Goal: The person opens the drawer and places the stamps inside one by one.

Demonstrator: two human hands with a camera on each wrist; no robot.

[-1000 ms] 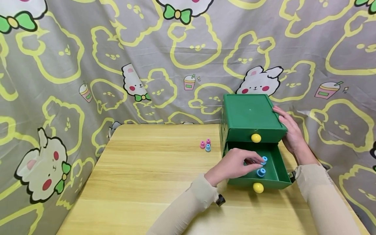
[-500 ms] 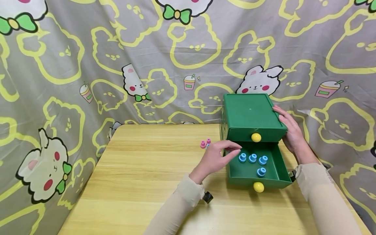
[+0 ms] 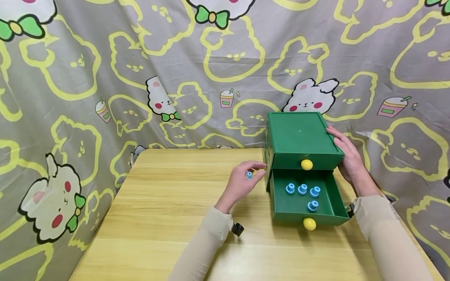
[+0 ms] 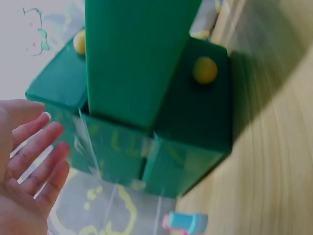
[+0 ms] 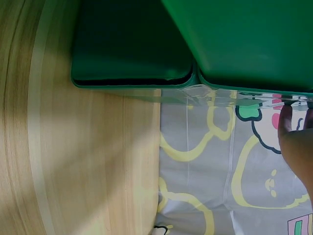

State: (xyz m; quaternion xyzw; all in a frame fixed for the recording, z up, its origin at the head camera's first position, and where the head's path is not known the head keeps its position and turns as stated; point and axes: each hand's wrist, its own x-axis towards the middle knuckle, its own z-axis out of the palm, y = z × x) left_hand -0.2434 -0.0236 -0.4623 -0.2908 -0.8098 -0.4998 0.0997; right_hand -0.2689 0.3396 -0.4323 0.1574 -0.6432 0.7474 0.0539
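Note:
My left hand [image 3: 240, 183] is over the table left of the green drawer cabinet [image 3: 299, 132], thumb and fingers apart. Through the gap between them a small blue hollow stepped peg [image 3: 249, 175] shows. In the left wrist view the hand [image 4: 32, 169] is loosely spread, well away from that blue peg [image 4: 188, 223], which stands on the table with pink ones partly hidden behind it. My right hand [image 3: 348, 160] rests against the cabinet's right side, fingers extended. Several blue pegs [image 3: 302, 189] stand in the pulled-out drawer [image 3: 334, 195].
The cabinet's top drawer has a yellow knob [image 3: 306, 164] and is pushed in. Another yellow knob [image 3: 309, 224] is on the pulled-out drawer, which juts toward me. In the left wrist view a pushed-in bottom drawer [image 4: 195, 107] shows below it. A patterned curtain [image 3: 197, 78] hangs behind the table [image 3: 168, 203].
My left hand has left the drawer, letting go of a blue peg there, and moved left to above the pegs on the table. The right hand has stayed put.

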